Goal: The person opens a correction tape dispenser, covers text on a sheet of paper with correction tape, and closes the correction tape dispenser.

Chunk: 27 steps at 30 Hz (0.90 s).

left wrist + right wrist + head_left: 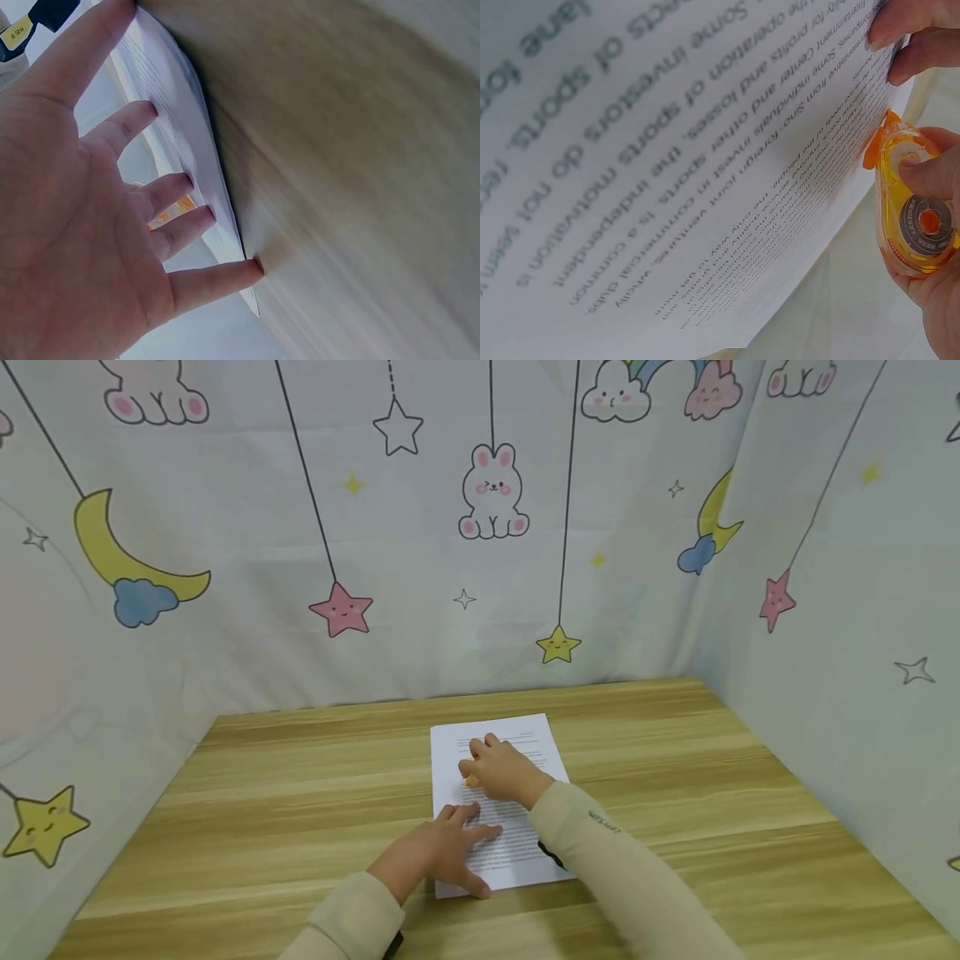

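Note:
A stack of printed paper [517,852] lies on the wooden table. Over its lower left part my left hand [442,852] rests with spread, fairly straight fingers. In the left wrist view the fingertips lie along the paper's edge, one of them reaching the tabletop. Higher on the page, my right hand [506,774] grips an orange, see-through correction tape [915,202]. The thumb [930,176] presses on its side, and the orange tip is right at the printed lines. Most of the correction tape is hidden by the hand in the head view.
The wood-grain table [300,793] extends on both sides of the paper. Behind and beside it hangs a white curtain [420,552] printed with stars, moons and rabbits. Dark bands [551,853] show at the wrists.

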### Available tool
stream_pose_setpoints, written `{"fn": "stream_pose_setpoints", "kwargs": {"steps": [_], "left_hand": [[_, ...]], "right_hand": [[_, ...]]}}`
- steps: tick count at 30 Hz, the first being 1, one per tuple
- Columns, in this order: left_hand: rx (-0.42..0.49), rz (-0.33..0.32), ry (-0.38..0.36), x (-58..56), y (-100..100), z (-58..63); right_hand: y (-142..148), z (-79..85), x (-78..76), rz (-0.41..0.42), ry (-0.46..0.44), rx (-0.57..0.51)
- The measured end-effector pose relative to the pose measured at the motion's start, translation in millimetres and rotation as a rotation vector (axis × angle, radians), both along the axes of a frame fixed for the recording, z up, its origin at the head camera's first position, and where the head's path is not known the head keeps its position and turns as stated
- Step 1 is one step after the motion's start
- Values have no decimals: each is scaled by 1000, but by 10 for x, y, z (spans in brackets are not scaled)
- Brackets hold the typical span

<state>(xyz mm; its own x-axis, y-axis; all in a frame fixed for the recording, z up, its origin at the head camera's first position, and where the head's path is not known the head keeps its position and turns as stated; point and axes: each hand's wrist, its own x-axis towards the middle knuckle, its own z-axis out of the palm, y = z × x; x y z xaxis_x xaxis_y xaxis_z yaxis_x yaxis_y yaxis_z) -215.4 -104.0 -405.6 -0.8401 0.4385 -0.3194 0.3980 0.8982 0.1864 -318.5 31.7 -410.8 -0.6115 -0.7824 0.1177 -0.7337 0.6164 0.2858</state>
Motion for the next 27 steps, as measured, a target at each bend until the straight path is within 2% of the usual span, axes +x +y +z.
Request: {"fn": "stream_pose_setpoints", "kwargs": {"steps": [11, 19, 27], "left_hand": [[-11, 6, 0, -3, 35, 47], [5, 18, -15, 1, 51, 77], [-12, 26, -28, 2, 41, 32]], "right_hand": [[72, 5, -29, 24, 38, -37], [133, 21, -44, 4, 16, -21], [234, -34, -68, 14, -17, -45]]}}
